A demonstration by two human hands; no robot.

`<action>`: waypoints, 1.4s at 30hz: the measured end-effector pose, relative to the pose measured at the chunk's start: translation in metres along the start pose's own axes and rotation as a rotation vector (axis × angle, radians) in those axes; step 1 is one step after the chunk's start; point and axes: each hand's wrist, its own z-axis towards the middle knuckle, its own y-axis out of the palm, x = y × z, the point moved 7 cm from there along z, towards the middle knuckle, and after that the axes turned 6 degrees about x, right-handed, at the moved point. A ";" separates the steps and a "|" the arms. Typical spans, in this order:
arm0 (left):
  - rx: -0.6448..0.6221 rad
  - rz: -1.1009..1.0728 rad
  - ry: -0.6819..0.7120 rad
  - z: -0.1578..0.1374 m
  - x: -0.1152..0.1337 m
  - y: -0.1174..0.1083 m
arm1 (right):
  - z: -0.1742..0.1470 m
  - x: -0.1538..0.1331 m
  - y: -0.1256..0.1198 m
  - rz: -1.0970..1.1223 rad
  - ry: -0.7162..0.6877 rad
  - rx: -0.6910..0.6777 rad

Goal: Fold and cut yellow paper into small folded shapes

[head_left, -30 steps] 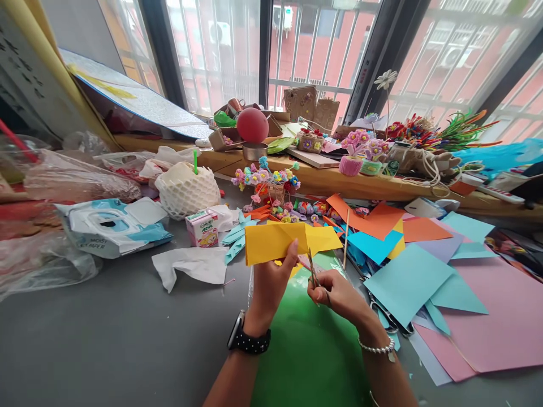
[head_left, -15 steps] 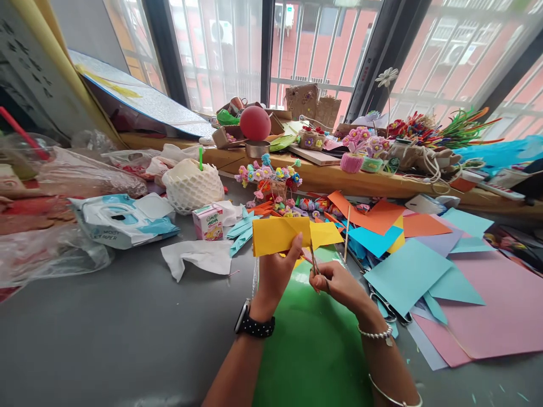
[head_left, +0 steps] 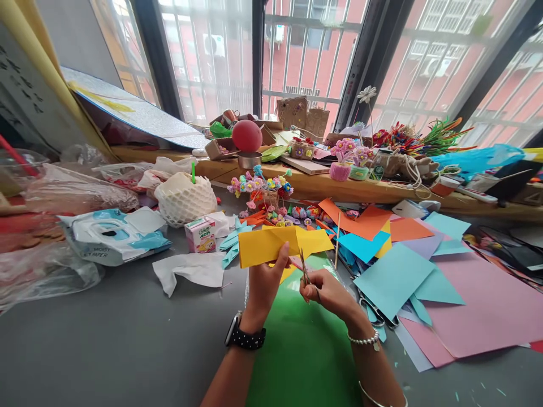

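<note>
My left hand grips a folded piece of yellow paper, thumb on the near face and fingers behind it. A pair of scissors is held in my right hand, its blades pointing up just beside the right edge of the paper. Whether the blades touch the paper I cannot tell. Both hands are raised above a green mat. More yellow paper shows behind the blades. A wooden stick stands out just beyond my right hand.
To the right lie light blue sheets, a large pink sheet and orange paper. At left are a wipes pack, a coconut in white netting, a small drink carton and a tissue. Small craft flowers stand behind.
The view has shifted, so everything sits slightly further left and lower. The scissor blades stand a little apart from the paper's right edge; both hands keep their holds.
</note>
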 end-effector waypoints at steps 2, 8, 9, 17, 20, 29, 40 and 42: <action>0.006 -0.005 -0.011 0.000 -0.001 0.000 | 0.001 0.001 -0.001 0.005 -0.002 0.005; -0.003 -0.037 -0.032 0.000 -0.004 0.000 | 0.000 0.002 -0.004 0.025 0.010 0.039; -0.012 -0.053 -0.041 0.000 -0.004 0.000 | 0.000 0.002 -0.006 0.033 0.008 0.059; -0.137 -0.130 -0.108 -0.004 -0.009 0.013 | 0.003 0.012 -0.029 0.388 0.116 0.512; -0.153 -0.111 -0.093 -0.003 -0.011 0.016 | 0.004 0.015 -0.027 0.442 0.124 0.510; -0.187 -0.061 -0.114 -0.004 -0.014 0.020 | 0.002 0.015 -0.030 0.510 0.131 0.551; -0.219 -0.064 -0.106 -0.008 -0.013 0.025 | 0.000 0.014 -0.033 0.484 0.088 0.574; -0.248 -0.022 -0.086 -0.010 -0.013 0.028 | 0.000 0.014 -0.034 0.465 0.072 0.593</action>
